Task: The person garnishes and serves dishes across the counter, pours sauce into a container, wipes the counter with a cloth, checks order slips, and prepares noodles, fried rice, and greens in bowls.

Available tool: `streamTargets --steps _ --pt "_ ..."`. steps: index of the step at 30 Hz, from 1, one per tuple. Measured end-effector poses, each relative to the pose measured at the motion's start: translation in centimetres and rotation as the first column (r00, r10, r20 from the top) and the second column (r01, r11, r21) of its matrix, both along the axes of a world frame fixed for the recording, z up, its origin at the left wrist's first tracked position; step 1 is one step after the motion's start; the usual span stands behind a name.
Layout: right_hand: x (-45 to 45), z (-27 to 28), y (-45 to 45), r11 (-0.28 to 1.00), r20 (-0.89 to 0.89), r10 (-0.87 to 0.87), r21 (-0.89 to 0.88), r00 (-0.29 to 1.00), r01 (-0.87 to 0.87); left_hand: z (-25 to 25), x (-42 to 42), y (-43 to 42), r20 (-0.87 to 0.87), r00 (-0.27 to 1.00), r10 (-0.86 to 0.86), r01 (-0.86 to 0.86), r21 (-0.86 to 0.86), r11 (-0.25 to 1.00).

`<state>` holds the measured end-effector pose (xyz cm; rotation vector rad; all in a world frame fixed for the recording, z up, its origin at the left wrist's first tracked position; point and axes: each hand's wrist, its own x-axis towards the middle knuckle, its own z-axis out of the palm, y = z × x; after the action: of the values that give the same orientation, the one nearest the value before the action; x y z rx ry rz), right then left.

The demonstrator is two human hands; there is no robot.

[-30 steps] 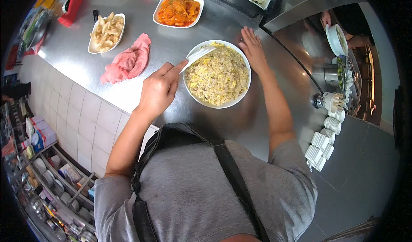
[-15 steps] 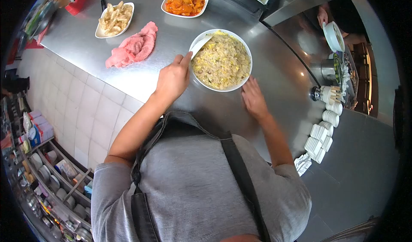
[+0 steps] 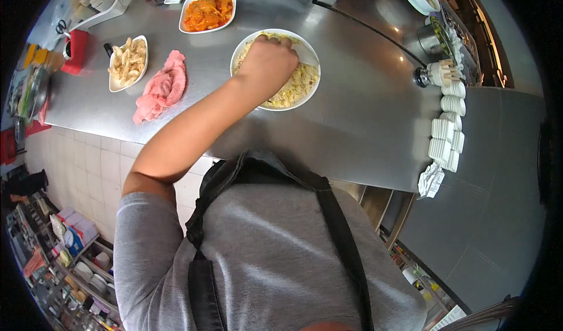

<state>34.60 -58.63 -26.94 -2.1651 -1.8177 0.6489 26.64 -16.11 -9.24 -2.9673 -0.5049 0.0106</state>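
Observation:
A white bowl [image 3: 234,61] of egg fried rice [image 3: 292,92] stands on the steel counter in front of me. My left hand [image 3: 268,64] is over the bowl, its fingers closed around a white spoon [image 3: 306,54]. The spoon points toward the bowl's right rim, and my hand hides its handle and part of the rice. My right hand is out of view. Left of the bowl lies a crumpled pink cloth [image 3: 163,87].
Farther back are a dish of orange saucy food [image 3: 208,13] and a dish of pale fried pieces [image 3: 128,62]. A red holder [image 3: 75,52] stands at the far left. Stacked white dishes [image 3: 443,138] line the right edge, near a metal pot [image 3: 433,39].
My left hand has moved from the bowl's left rim to over the rice, carrying the spoon across to the right. My right hand has left the bowl and the view. The camera has shifted.

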Motion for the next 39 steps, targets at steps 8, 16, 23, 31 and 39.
streamTargets --steps 8,16,23,31,39 --pt "-0.8 -6.1 1.2 0.889 0.002 -0.418 -0.206 0.908 0.409 1.0 -0.4 -2.6 -0.198 0.963 -0.183 0.212 0.137 0.968" --pt "-1.3 -7.2 -0.3 0.783 -0.042 -0.509 -0.439 0.860 0.442 -1.1 -7.0 -1.5 0.050 0.932 -0.359 0.344 0.189 0.920" --pt "-0.1 -3.0 -4.1 0.614 -0.168 -0.520 -0.755 0.837 0.230 -4.2 -10.8 0.7 0.156 0.930 -0.332 0.312 0.138 0.940" --pt "5.4 9.8 5.6 0.660 -0.474 -0.617 -0.746 0.629 0.085 -2.0 -11.4 1.6 0.469 0.883 -0.015 0.191 -0.328 0.925" --pt "7.0 9.8 22.2 0.839 -0.723 -0.471 -0.191 0.505 0.510 -6.0 -12.0 0.1 0.476 0.862 0.175 0.059 -0.437 0.897"
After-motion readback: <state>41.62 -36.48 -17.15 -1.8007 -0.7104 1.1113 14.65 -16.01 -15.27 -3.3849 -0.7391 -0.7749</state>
